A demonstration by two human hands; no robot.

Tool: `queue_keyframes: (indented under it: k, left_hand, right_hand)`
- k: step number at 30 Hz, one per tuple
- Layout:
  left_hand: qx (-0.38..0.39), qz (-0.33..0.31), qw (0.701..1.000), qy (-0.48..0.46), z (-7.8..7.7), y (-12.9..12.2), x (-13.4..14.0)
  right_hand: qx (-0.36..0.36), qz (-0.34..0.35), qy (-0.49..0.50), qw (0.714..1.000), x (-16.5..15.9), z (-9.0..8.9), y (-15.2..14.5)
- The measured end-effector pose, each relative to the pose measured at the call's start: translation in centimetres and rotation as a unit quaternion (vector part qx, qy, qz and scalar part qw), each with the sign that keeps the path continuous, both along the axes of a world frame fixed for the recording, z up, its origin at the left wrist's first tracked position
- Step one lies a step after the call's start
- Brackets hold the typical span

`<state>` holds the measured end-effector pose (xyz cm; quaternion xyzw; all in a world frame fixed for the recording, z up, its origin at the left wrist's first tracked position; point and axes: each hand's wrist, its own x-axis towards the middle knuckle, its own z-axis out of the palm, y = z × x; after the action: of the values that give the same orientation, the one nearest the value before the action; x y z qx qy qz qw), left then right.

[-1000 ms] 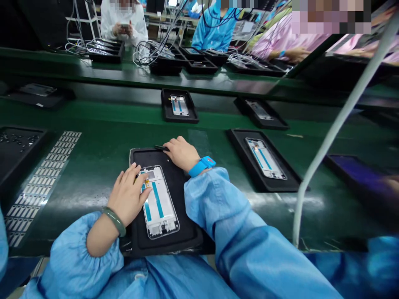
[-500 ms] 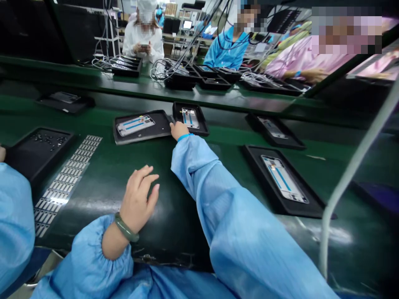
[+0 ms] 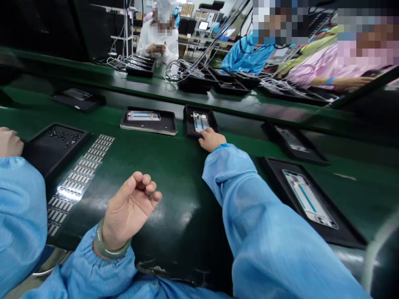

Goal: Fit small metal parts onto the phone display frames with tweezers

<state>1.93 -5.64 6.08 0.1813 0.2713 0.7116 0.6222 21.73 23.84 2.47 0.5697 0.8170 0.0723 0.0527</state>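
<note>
My right hand (image 3: 212,140) reaches to the near edge of a small black tray (image 3: 213,116). Its fingers curl over the rim, beside the lower end of a phone frame (image 3: 200,121) with blue strips lying inside; the exact contact is partly hidden. Left of that tray, a wider black tray (image 3: 168,123) bears another phone frame (image 3: 143,116). Closer to me, my left hand (image 3: 129,207) hovers over the green bench (image 3: 174,187), palm up, fingers loosely curled and apart, with nothing in it. A green bangle (image 3: 107,245) circles its wrist.
A sheet of small metallic labels (image 3: 82,178) lies at left, beside a black tray of small dark parts (image 3: 52,155) and a co-worker's hand (image 3: 9,142). On the right, black trays hold phone frames (image 3: 310,199). Cables (image 3: 190,72) and people line the far side.
My right hand has left the wider tray and moved right to the small tray's near edge. The wider tray now lies straighter. My left hand has turned palm up, its fingers curling.
</note>
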Motion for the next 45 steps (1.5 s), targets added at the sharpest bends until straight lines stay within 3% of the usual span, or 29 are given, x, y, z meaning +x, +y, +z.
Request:
queue_keyframes:
  k: [7,11,14,18,21,24,27,30,32,34,37,39,42,43,45]
  left_hand:
    - [-0.012,-0.036,0.993,-0.108,-0.1,0.1,0.1]
    - [-0.031,-0.050,0.989,-0.136,-0.1,0.3,-0.1]
    - [-0.049,-0.063,0.984,-0.160,-0.1,0.4,0.1]
    - [-0.073,-0.069,0.981,-0.165,-0.1,0.3,0.5]
    - [-0.089,-0.058,0.984,-0.145,0.0,0.2,0.7]
    - [-0.112,-0.050,0.987,-0.099,0.0,0.3,0.8]
    - [-0.127,-0.047,0.990,-0.034,-0.3,0.4,1.0]
    - [-0.120,-0.045,0.990,0.053,-0.9,0.3,1.4]
    - [-0.107,-0.045,0.985,0.128,-1.4,0.2,1.5]
    - [-0.098,-0.028,0.971,0.217,-1.9,0.1,1.5]
    - [-0.086,0.033,0.908,0.409,-2.9,0.2,1.5]
    - [-0.044,0.072,0.816,0.571,-3.6,0.4,1.7]
    - [0.031,0.065,0.639,0.766,-4.8,0.6,2.2]
    - [0.041,0.054,0.596,0.800,-5.1,0.8,2.5]
    - [0.052,0.037,0.542,0.838,-5.6,1.0,2.9]
  right_hand:
    - [-0.009,0.040,-0.053,0.998,-0.1,0.8,-0.4]
    - [0.003,0.048,-0.061,0.997,0.1,2.7,-0.9]
    - [0.000,0.061,-0.062,0.996,0.9,4.5,-2.9]
    - [-0.034,0.125,-0.026,0.991,2.4,6.2,-9.0]
    - [-0.118,0.191,0.004,0.974,3.1,6.6,-15.8]
    - [-0.227,0.244,0.006,0.943,3.3,6.2,-22.6]
    - [-0.335,0.306,0.099,0.886,3.7,5.5,-26.7]
    - [-0.325,0.309,0.248,0.859,4.1,4.8,-26.2]
    - [-0.240,0.278,0.311,0.876,3.9,4.4,-23.7]
    - [-0.136,0.214,0.309,0.917,2.6,4.2,-20.1]
    - [-0.085,0.149,0.209,0.963,-1.9,4.2,-14.3]
    - [-0.112,0.177,0.168,0.963,-6.3,4.2,-11.0]
    - [-0.144,0.212,0.162,0.953,-13.3,4.1,-7.2]
    - [-0.160,0.221,0.160,0.949,-15.4,3.9,-6.3]
    - [-0.188,0.241,0.162,0.938,-18.8,3.3,-4.9]
